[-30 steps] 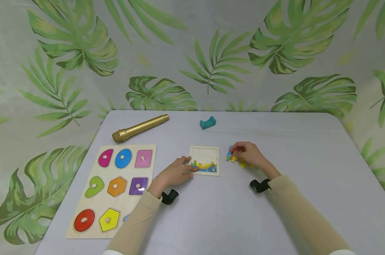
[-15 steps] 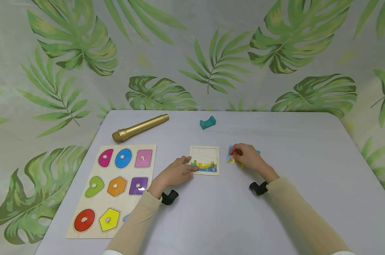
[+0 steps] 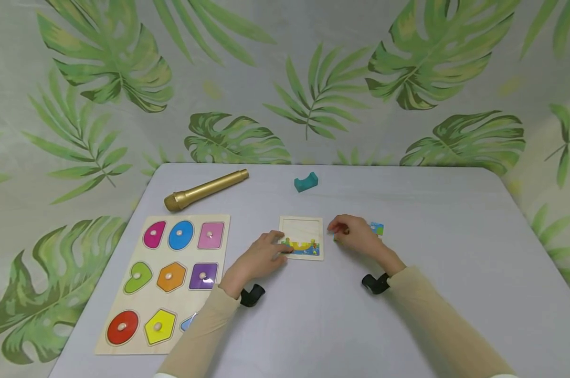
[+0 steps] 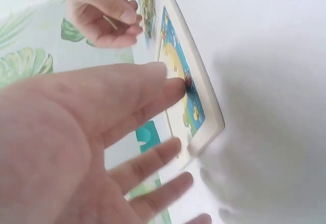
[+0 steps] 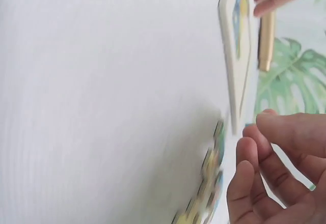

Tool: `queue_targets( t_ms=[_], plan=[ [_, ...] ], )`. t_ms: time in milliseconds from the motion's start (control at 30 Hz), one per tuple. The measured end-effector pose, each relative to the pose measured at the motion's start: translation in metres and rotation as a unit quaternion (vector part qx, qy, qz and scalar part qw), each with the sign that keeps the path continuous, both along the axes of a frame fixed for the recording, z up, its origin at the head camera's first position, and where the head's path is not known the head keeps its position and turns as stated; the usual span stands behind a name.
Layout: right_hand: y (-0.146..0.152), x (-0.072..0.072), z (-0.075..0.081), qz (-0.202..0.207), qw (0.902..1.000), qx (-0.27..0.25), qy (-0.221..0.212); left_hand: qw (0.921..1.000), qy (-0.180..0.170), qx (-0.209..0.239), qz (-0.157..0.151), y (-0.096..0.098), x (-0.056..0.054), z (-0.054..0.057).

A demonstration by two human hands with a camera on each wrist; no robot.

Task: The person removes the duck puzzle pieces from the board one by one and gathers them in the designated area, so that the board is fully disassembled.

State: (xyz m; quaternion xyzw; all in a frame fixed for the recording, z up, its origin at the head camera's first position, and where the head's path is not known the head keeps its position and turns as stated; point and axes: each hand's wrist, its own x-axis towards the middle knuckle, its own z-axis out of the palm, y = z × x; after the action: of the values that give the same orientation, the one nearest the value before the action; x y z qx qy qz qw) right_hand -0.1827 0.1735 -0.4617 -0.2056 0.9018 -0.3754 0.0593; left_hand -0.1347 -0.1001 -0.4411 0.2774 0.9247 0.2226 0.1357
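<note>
A small square wooden jigsaw tray point(image 3: 303, 223) lies flat in mid-table, its lower strip filled with blue and yellow puzzle pieces point(image 3: 306, 247). My left hand point(image 3: 261, 256) rests at its left side, fingers extended and spread, one fingertip on the filled strip. To the right of the tray, my right hand point(image 3: 358, 236) hovers low over loose jigsaw pieces point(image 5: 204, 183), partly covering them. Its thumb and fingertips are bent close together in the right wrist view; I cannot tell whether a piece is pinched there. A blue piece point(image 3: 377, 228) shows behind this hand.
A large peg puzzle board point(image 3: 159, 283) with bright knobbed shapes lies at the left, partly under the left forearm. A gold microphone point(image 3: 207, 190) sits beyond it, and a teal notched block point(image 3: 306, 182) at the back. Leaf-printed cloth point(image 3: 313, 100) hangs behind the table.
My right hand has shifted slightly left toward the tray, now covering the left-hand loose pieces and leaving the blue piece more exposed at right. The left hand stays in place on the tray.
</note>
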Motion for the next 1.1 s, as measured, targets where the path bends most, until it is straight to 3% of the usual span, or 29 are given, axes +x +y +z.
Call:
queue_targets(
  t_ms=[200, 333, 467, 700, 867, 1100],
  plan=[
    [-0.02, 0.008, 0.003, 0.058, 0.9982, -0.014, -0.008, 0.9985, 0.007, 0.01, -0.054, 0.008, 0.002, 0.002],
    [-0.03, 0.013, 0.004, 0.068, 0.9975, -0.009, -0.019, 0.9973, 0.004, -0.008, -0.073, 0.012, 0.004, 0.002],
    [-0.036, 0.017, 0.001, 0.064, 0.9978, 0.0, -0.015, 0.9973, 0.005, -0.025, -0.068, 0.013, 0.006, 0.002],
    [-0.04, 0.022, -0.002, 0.068, 0.9976, 0.001, 0.013, 0.9977, 0.009, -0.014, -0.066, 0.016, 0.006, 0.0],
    [-0.04, 0.022, -0.002, 0.058, 0.9981, -0.019, 0.005, 0.9975, 0.018, -0.027, -0.063, 0.019, 0.003, -0.001],
    [-0.041, 0.019, -0.001, 0.034, 0.9975, -0.055, -0.028, 0.9978, 0.0, -0.049, -0.044, 0.022, 0.001, 0.001]
  ],
)
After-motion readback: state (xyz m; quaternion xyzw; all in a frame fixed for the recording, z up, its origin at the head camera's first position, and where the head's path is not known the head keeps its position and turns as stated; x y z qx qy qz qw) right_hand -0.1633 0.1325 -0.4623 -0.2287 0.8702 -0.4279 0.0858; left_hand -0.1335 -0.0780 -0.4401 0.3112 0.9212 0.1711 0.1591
